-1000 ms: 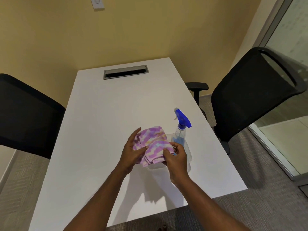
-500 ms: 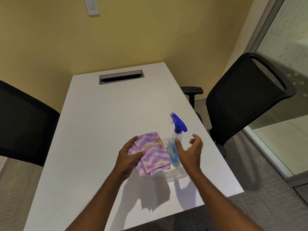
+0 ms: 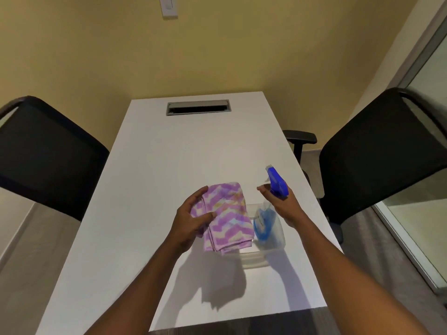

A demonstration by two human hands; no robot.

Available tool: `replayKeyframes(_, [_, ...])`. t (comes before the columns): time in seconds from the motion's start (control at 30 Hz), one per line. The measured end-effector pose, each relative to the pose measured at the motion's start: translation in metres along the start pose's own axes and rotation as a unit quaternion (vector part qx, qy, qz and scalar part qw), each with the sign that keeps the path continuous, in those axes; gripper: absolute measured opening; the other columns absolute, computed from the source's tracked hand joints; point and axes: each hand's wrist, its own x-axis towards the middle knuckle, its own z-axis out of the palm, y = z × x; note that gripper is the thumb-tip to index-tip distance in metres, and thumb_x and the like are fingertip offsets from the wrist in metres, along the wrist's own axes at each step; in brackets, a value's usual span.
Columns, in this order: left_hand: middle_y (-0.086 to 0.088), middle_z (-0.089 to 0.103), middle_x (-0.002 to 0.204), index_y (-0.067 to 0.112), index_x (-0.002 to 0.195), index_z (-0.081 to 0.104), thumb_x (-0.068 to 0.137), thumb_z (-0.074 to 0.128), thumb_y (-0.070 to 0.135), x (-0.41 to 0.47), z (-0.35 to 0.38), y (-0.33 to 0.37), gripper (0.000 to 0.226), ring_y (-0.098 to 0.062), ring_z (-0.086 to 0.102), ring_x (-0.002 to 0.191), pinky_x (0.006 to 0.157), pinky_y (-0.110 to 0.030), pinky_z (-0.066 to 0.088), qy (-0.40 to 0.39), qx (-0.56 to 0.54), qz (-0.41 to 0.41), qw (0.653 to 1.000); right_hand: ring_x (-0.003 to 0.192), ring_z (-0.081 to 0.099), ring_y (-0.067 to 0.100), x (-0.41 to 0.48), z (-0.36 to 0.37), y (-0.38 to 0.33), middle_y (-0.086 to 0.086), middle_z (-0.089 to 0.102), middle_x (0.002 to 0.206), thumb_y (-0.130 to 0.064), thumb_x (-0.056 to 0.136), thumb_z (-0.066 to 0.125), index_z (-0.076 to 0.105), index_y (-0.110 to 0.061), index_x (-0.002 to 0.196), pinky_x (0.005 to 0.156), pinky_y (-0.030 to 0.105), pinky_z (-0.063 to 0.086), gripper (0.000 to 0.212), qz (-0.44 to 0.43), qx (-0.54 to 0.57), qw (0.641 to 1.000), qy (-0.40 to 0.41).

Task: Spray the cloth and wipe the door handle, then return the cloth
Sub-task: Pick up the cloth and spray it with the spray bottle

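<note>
My left hand [image 3: 191,220] holds a folded pink, purple and yellow cloth [image 3: 227,217] above the white table [image 3: 169,180]. Just to its right, my right hand [image 3: 281,205] grips the neck of a clear spray bottle [image 3: 267,226] with a blue trigger head [image 3: 278,182] and blue liquid. The bottle's lower part sits in a small clear plastic tub [image 3: 261,256] near the table's front right. The cloth's right edge hangs over the tub. No door handle is in view.
Black mesh office chairs stand on the left [image 3: 46,155] and right [image 3: 377,153] of the table. A metal cable slot [image 3: 197,108] sits at the table's far end by the yellow wall. A glass partition [image 3: 430,117] runs along the right.
My right hand let go of the cloth, moved right and closed around the spray bottle's neck. My left hand kept the cloth. The view shifted so the table now faces me squarely.
</note>
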Motion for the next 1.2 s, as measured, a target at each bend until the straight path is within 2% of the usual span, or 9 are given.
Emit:
replayKeyframes(0.07, [0.006, 0.058, 0.121, 0.027, 0.131, 0.052, 0.077, 0.077, 0.011, 0.001, -0.003, 0.002, 0.061, -0.021, 0.063, 0.108, 0.086, -0.044, 0.058, 0.001, 0.001, 0.001, 1.000, 0.092, 0.060, 0.015, 0.000, 0.005, -0.004, 0.011, 0.059, 0.107, -0.017, 0.090, 0.066, 0.047, -0.005, 0.131, 0.064, 0.011, 0.053, 0.047, -0.004, -0.001, 1.000, 0.008])
replayKeyframes(0.17, [0.004, 0.058, 0.123, 0.026, 0.131, 0.052, 0.071, 0.075, 0.019, 0.004, -0.006, 0.006, 0.065, -0.023, 0.062, 0.109, 0.088, -0.046, 0.057, 0.009, 0.000, 0.008, 1.000, 0.098, 0.059, 0.011, -0.002, 0.009, -0.023, -0.003, 0.057, 0.119, -0.013, 0.091, 0.064, 0.043, -0.014, 0.138, 0.072, 0.008, 0.051, 0.051, -0.063, -0.007, 0.998, 0.006])
replayKeyframes(0.23, [0.002, 0.058, 0.124, 0.024, 0.131, 0.051, 0.070, 0.074, 0.020, 0.006, -0.008, 0.008, 0.065, -0.024, 0.062, 0.110, 0.090, -0.048, 0.056, 0.016, -0.005, 0.014, 1.000, 0.101, 0.060, 0.015, -0.004, 0.009, -0.042, 0.001, 0.056, 0.122, -0.013, 0.091, 0.064, 0.043, -0.014, 0.139, 0.075, 0.010, 0.052, 0.052, -0.089, 0.002, 0.996, 0.009])
replayKeyframes(0.33, [0.001, 0.057, 0.124, 0.022, 0.132, 0.050, 0.070, 0.072, 0.020, 0.010, -0.009, 0.013, 0.066, -0.025, 0.061, 0.111, 0.092, -0.050, 0.054, 0.024, -0.013, 0.021, 0.999, 0.101, 0.062, 0.020, -0.012, 0.006, -0.078, 0.013, 0.059, 0.112, -0.019, 0.088, 0.066, 0.048, -0.015, 0.132, 0.072, 0.013, 0.054, 0.048, -0.088, 0.015, 0.996, 0.007])
replayKeyframes(0.43, [0.000, 0.056, 0.125, 0.022, 0.132, 0.051, 0.070, 0.070, 0.018, 0.013, -0.007, 0.016, 0.065, -0.025, 0.061, 0.111, 0.093, -0.051, 0.054, 0.024, -0.022, 0.026, 0.999, 0.087, 0.067, 0.008, -0.029, 0.002, -0.115, 0.007, 0.065, 0.096, -0.026, 0.084, 0.066, 0.054, -0.019, 0.116, 0.080, 0.022, 0.054, 0.035, -0.075, 0.012, 0.997, -0.014])
replayKeyframes(0.53, [-0.001, 0.056, 0.127, 0.024, 0.132, 0.052, 0.071, 0.069, 0.017, 0.016, -0.003, 0.018, 0.064, -0.025, 0.061, 0.112, 0.092, -0.052, 0.054, 0.022, -0.027, 0.032, 0.999, 0.083, 0.067, 0.012, -0.045, -0.002, -0.139, 0.002, 0.065, 0.084, -0.032, 0.084, 0.065, 0.056, -0.027, 0.104, 0.084, 0.031, 0.054, 0.022, -0.075, -0.017, 0.996, -0.037])
replayKeyframes(0.7, [0.004, 0.057, 0.126, 0.027, 0.130, 0.054, 0.079, 0.069, 0.003, 0.021, 0.001, 0.021, 0.059, -0.026, 0.060, 0.114, 0.091, -0.048, 0.055, 0.000, -0.031, 0.045, 0.999, 0.081, 0.062, 0.021, -0.064, -0.002, -0.148, 0.006, 0.064, 0.079, -0.038, 0.086, 0.063, 0.056, -0.024, 0.095, 0.078, 0.035, 0.052, 0.018, 0.003, -0.116, 0.989, -0.091])
replayKeyframes(0.9, [-0.002, 0.056, 0.129, 0.023, 0.130, 0.055, 0.072, 0.072, 0.013, 0.026, 0.004, 0.024, 0.061, -0.024, 0.061, 0.113, 0.088, -0.042, 0.057, -0.032, -0.018, 0.062, 0.997, 0.073, 0.057, 0.017, -0.085, 0.013, -0.123, 0.005, 0.063, 0.076, -0.039, 0.085, 0.067, 0.059, -0.016, 0.092, 0.071, 0.031, 0.048, 0.025, 0.128, -0.194, 0.962, -0.143])
replayKeyframes(1.2, [-0.003, 0.053, 0.134, 0.023, 0.129, 0.056, 0.071, 0.073, 0.014, 0.028, 0.011, 0.022, 0.061, -0.024, 0.058, 0.117, 0.091, -0.044, 0.056, -0.045, 0.001, 0.067, 0.997, 0.074, 0.058, 0.011, -0.099, 0.018, -0.109, -0.002, 0.063, 0.081, -0.031, 0.088, 0.068, 0.053, -0.022, 0.104, 0.066, 0.022, 0.049, 0.023, 0.116, -0.177, 0.961, -0.179])
